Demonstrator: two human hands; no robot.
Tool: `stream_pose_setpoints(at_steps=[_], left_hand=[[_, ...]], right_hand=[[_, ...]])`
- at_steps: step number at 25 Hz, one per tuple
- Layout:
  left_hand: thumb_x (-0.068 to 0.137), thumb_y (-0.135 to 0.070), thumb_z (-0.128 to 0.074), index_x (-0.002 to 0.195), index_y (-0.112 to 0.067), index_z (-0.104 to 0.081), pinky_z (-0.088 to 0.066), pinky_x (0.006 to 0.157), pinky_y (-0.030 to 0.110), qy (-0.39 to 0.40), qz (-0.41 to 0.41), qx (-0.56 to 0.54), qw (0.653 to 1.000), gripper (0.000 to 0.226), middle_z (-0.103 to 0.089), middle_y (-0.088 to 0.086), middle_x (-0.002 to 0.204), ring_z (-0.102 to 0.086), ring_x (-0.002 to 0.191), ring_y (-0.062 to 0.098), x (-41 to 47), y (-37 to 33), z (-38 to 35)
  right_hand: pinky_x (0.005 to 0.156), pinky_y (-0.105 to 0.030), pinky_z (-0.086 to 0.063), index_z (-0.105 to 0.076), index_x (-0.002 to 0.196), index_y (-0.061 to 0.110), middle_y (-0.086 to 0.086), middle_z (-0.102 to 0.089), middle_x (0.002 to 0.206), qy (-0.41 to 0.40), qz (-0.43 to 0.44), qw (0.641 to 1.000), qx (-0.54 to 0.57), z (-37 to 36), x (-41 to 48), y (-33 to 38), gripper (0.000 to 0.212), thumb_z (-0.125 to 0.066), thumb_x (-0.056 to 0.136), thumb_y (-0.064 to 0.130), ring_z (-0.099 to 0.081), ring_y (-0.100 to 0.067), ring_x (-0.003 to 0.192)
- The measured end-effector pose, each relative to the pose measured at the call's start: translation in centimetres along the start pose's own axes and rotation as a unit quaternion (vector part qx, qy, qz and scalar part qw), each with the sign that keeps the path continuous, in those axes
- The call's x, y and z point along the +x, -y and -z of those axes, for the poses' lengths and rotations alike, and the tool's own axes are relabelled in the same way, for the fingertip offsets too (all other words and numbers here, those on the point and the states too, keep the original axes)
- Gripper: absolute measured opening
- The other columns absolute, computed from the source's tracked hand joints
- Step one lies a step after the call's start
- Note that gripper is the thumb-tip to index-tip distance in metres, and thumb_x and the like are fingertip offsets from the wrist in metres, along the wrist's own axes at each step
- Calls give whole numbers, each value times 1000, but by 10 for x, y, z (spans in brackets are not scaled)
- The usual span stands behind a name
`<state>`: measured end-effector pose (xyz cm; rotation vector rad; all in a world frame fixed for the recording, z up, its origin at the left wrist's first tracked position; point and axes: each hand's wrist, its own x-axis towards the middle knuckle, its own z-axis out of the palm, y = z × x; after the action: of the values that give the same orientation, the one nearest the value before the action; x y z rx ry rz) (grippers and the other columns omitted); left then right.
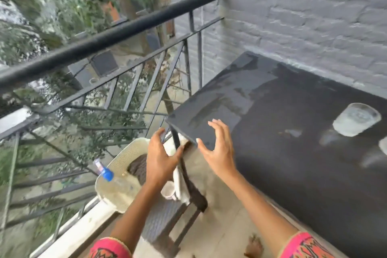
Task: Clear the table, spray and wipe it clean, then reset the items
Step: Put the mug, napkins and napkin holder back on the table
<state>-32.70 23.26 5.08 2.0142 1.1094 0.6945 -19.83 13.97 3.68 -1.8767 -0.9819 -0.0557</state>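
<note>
Right hand (pixel 217 148), fingers spread, hovers over the table's (pixel 293 174) near-left corner. Left hand (pixel 161 159), loosely spread, is above the basket (pixel 123 159), which holds a blue-capped bottle (pixel 117 180).

The single head-worn camera is looking steeply down and forward, sitting close above a corner of the dark flat table (pixel 282 174), facing the black metal railing (pixel 125 27) and grey brick wall (pixel 293 16).
</note>
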Motion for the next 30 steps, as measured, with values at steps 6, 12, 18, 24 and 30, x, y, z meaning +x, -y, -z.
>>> stream_pose_setpoints(at_steps=[6,12,18,24,30], left_hand=[[76,-26,-75,133,-7,-43,-36,104,33,27,108,32,993,68,-52,11,131,-46,122,25,-27,99,15],[77,-13,-72,124,-7,-50,-29,83,10,81,194,26,977,52,-59,10,120,-54,110,19,-58,192,-46],[77,-16,-72,139,-5,-35,-33,97,24,104,275,-3,956,73,-48,14,137,-44,128,28,-53,258,-116],[74,-22,-76,134,0,-36,-44,93,41,35,341,6,940,75,-53,23,128,-51,119,36,-44,281,-159],[66,-26,-81,118,-11,-47,-32,67,16,9,318,-25,948,63,-60,3,106,-56,93,18,-56,263,-148]], right_hand=[[100,-34,-40,-52,122,2,-14,-52,123,184,-68,980,-23,-81,-59,-12,52,-72,78,21,-50,-29,118],[97,-30,-35,-41,132,7,-9,-48,132,299,-222,924,-84,-165,-104,-73,68,-69,79,39,-42,-24,124],[100,-39,-37,-30,139,5,-14,-41,141,301,-339,884,-116,-236,-116,-131,83,-67,77,46,-42,-30,128],[88,-41,-45,-44,120,3,-19,-59,120,286,-352,885,-102,-255,-129,-152,56,-65,78,34,-54,-36,111],[78,-39,-48,-45,117,8,-16,-62,112,262,-368,886,-100,-227,-126,-135,50,-62,81,38,-57,-35,103]])
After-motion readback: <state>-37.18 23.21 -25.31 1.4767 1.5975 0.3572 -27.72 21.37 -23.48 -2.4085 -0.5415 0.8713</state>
